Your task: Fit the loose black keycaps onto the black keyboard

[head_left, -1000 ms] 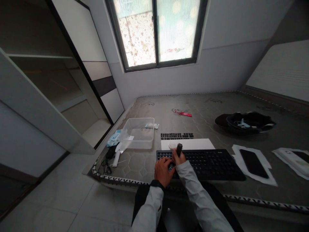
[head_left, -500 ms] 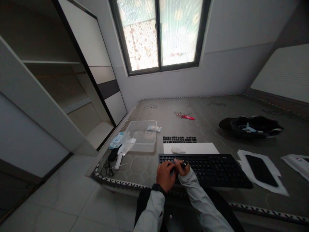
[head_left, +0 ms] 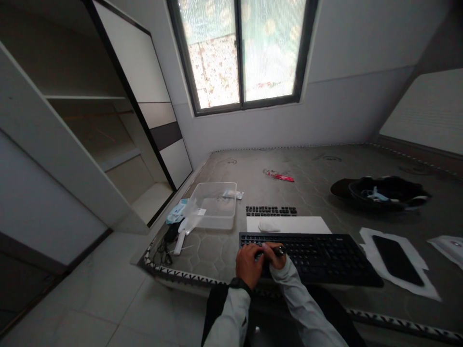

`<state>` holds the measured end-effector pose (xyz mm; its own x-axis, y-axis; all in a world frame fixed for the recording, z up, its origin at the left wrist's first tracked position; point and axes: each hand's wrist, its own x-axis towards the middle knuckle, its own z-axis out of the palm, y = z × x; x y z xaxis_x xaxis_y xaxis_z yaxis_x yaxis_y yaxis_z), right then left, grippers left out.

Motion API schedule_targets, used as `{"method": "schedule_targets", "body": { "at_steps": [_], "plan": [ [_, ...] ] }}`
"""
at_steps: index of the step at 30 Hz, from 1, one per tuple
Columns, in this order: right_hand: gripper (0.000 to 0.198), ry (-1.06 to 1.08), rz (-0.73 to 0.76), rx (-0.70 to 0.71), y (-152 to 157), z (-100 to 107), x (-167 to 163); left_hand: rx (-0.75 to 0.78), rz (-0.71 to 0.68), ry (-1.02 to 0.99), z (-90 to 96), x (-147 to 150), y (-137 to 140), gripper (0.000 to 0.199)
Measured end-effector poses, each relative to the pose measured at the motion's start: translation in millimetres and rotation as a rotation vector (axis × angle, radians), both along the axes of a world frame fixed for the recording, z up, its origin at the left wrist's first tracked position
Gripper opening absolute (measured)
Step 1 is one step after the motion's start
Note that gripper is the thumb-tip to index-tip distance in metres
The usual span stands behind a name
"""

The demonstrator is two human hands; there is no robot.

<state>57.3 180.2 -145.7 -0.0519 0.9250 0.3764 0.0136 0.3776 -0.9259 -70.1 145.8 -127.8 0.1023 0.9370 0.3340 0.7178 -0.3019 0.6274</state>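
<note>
No text can be read. Keyboard (head_left: 325, 262), near the front edge of the mattress (head_left: 311, 173): key legends and 1 pale mark (head_left: 339, 239), too small to read. Blue-and-white packet (head_left: 177, 212), near the mattress's left edge: print not legible.

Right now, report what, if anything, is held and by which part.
The right hand grips a dark cylindrical tool just behind its exposed end. Whether the left hand holds anything cannot be told.
</note>
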Motion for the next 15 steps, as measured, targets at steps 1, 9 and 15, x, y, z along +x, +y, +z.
{"method": "schedule_targets", "body": {
  "at_steps": [1,9,15],
  "plan": [
    [0.05,0.017,0.008,0.0,0.2,-0.3,0.1,-0.003,0.007,-0.021,0.1,0.0,-0.1,0.01],
    [0.059,0.093,0.053,-0.035,3.2,-2.7,-5.3,-0.049,0.055,-0.116,-1.3,-2.2,-0.3,0.012],
    [0.06,0.26,0.036,-0.107,2.5,2.1,-11.3,-0.013,-0.051,-0.111,9.2,-3.3,-2.1,0.017]
  ]
}}
